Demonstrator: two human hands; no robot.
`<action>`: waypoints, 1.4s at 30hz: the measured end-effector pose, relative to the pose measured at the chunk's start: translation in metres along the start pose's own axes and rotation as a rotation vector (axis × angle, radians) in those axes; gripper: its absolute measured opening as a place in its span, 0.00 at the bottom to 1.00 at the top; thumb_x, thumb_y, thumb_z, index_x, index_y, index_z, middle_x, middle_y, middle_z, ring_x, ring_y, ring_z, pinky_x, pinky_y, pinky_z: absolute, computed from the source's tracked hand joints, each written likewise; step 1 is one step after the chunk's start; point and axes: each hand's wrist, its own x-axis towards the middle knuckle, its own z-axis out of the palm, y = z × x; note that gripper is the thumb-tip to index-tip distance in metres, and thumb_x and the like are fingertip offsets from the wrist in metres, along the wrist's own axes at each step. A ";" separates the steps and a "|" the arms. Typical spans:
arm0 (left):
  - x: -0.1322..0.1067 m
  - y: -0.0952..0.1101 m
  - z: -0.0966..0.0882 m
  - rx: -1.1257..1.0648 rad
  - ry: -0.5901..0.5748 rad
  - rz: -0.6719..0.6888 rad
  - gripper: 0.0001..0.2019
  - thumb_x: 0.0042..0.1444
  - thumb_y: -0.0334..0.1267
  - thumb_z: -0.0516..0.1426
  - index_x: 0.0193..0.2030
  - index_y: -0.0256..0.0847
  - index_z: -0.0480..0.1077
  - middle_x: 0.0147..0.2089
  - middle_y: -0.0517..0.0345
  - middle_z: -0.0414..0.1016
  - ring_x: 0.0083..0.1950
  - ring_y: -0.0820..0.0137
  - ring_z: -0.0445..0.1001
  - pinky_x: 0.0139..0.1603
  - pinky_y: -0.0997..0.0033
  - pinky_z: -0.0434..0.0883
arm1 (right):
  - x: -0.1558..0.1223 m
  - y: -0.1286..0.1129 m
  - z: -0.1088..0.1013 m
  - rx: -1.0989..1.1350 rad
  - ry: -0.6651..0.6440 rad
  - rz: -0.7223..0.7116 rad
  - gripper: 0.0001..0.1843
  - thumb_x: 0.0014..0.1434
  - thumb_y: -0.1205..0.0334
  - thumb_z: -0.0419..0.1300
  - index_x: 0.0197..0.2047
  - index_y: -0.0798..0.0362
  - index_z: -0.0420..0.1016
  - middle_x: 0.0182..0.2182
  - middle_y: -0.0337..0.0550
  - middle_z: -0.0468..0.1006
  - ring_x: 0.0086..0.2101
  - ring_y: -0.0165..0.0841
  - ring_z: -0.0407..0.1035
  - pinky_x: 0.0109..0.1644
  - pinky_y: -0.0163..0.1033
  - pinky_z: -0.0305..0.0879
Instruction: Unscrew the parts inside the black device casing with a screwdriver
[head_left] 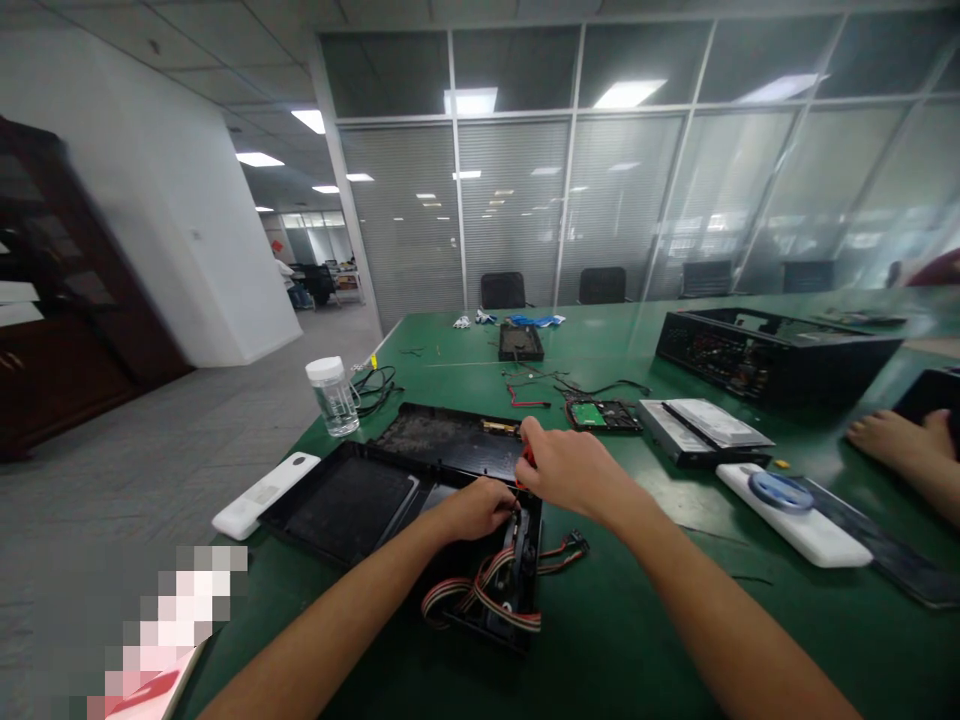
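Observation:
My right hand [574,468] is closed around a red-handled tool, apparently a screwdriver [527,462], held upright with most of it hidden by the fingers. Beneath it lies an open black plastic casing [337,500], its far panel [442,440] dusty and flat on the table. My left hand [480,508] reaches over the casing's right part, fingers pinched near the tool's lower end; what they hold is hidden. Striped ribbon cables [491,595] in red, black and white loop out of the casing's near right end. A small connector [576,542] sits just right of it.
Left of the casing stand a clear bottle [334,400] and a white device [264,495]. To the right are a green circuit board drive [600,414], a metal drive [701,432], another white device [795,515] and a large black case [772,355]. Another person's hand [889,440] rests at far right.

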 end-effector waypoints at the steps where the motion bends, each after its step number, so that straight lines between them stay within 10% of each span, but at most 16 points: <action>1: 0.000 0.000 0.000 0.001 -0.002 -0.001 0.10 0.51 0.25 0.51 0.37 0.37 0.72 0.37 0.56 0.75 0.39 0.70 0.72 0.41 0.76 0.65 | -0.001 0.002 0.000 0.005 -0.014 -0.010 0.20 0.59 0.48 0.46 0.42 0.54 0.69 0.31 0.51 0.77 0.31 0.40 0.71 0.33 0.39 0.56; 13: -0.001 0.001 0.000 0.015 -0.010 0.006 0.10 0.52 0.25 0.52 0.35 0.37 0.73 0.37 0.56 0.75 0.38 0.71 0.72 0.41 0.77 0.64 | -0.001 0.001 -0.001 -0.029 -0.011 0.026 0.32 0.61 0.43 0.37 0.30 0.57 0.73 0.30 0.58 0.76 0.33 0.45 0.71 0.33 0.42 0.57; 18: -0.001 0.001 -0.001 0.036 0.005 0.013 0.09 0.51 0.25 0.52 0.34 0.37 0.73 0.36 0.56 0.75 0.38 0.70 0.72 0.41 0.76 0.64 | -0.002 0.008 -0.002 0.030 -0.042 -0.042 0.24 0.61 0.49 0.41 0.40 0.54 0.72 0.31 0.51 0.77 0.32 0.40 0.71 0.32 0.38 0.57; 23: -0.001 0.001 -0.001 0.039 0.014 0.049 0.09 0.52 0.26 0.52 0.35 0.36 0.72 0.36 0.56 0.75 0.37 0.71 0.71 0.40 0.77 0.64 | 0.001 0.013 0.000 0.052 0.003 0.026 0.30 0.60 0.43 0.40 0.26 0.55 0.74 0.28 0.53 0.76 0.31 0.41 0.70 0.33 0.39 0.56; 29: -0.004 -0.001 0.002 0.104 0.036 0.098 0.08 0.54 0.27 0.52 0.35 0.36 0.72 0.34 0.54 0.74 0.38 0.70 0.71 0.41 0.76 0.64 | -0.004 0.057 0.022 0.644 -0.119 -0.143 0.22 0.59 0.47 0.46 0.29 0.53 0.73 0.20 0.39 0.71 0.22 0.30 0.64 0.27 0.34 0.55; 35: -0.005 -0.006 -0.012 0.114 0.037 0.076 0.07 0.53 0.29 0.55 0.36 0.36 0.73 0.36 0.55 0.75 0.38 0.71 0.71 0.43 0.76 0.64 | -0.049 0.115 0.074 1.492 -0.084 0.257 0.19 0.54 0.48 0.52 0.41 0.54 0.69 0.23 0.41 0.69 0.22 0.31 0.64 0.20 0.34 0.56; 42: -0.025 -0.028 -0.050 0.124 -0.245 -0.213 0.06 0.47 0.34 0.59 0.33 0.39 0.75 0.29 0.60 0.76 0.30 0.74 0.71 0.30 0.81 0.63 | -0.098 0.070 0.081 1.746 -0.110 0.169 0.09 0.47 0.60 0.60 0.31 0.51 0.62 0.29 0.37 0.63 0.21 0.24 0.56 0.20 0.30 0.54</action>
